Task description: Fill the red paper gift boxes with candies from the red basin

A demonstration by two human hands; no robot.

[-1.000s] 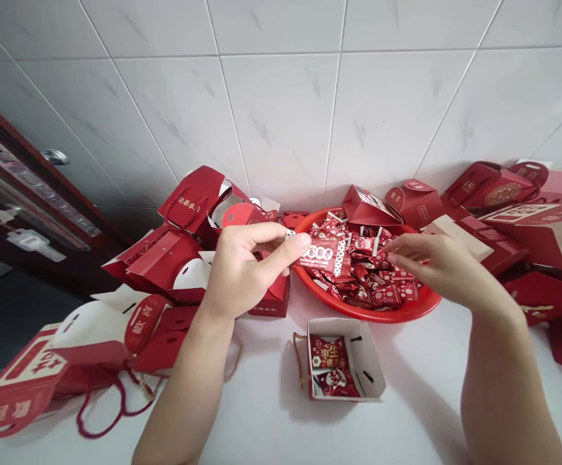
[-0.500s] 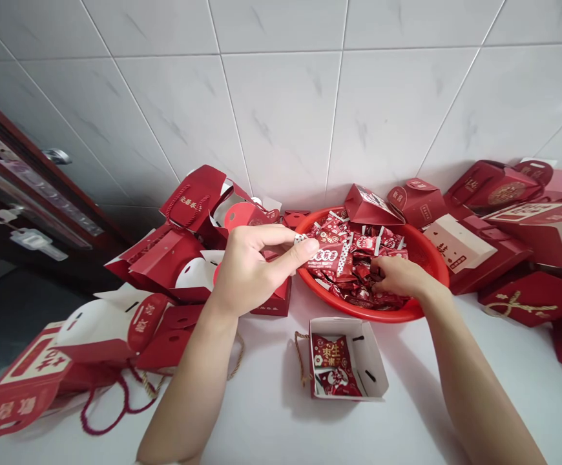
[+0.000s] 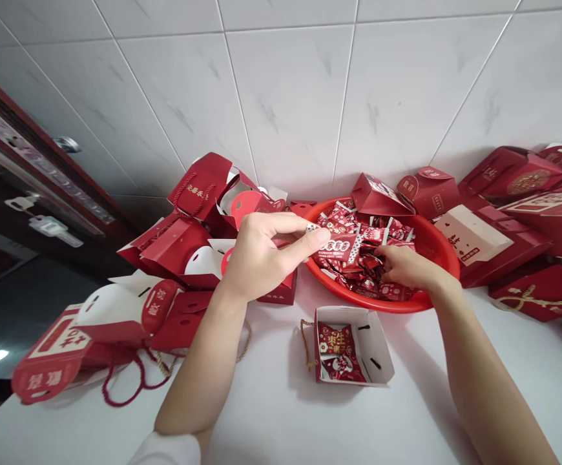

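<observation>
My left hand (image 3: 261, 255) pinches a red wrapped candy packet (image 3: 340, 250) with white lettering by its left end, above the left side of a red plastic basin (image 3: 448, 255). The basin holds many red wrapped candies (image 3: 342, 213). Deep in the pile on the right side is my right hand (image 3: 407, 266); its fingers are bent together, their tips partly hidden, and I cannot make out what is between them. In front of the basin stands an open gift box (image 3: 378, 342), white inside with a rope handle. Two red packets (image 3: 339, 345) lie in it.
Red gift boxes crowd the left side, among them a tall box (image 3: 201, 187) and an open white-lined one (image 3: 114, 310). More boxes (image 3: 489, 242) stand to the right. A tiled wall (image 3: 291, 97) rises behind the white table (image 3: 261, 400). Keys (image 3: 51, 226) hang from a dark cabinet.
The view has tilted down and shifted slightly left, so everything sits higher and further right. My left hand still holds the packet, and my right hand remains in the candies.
</observation>
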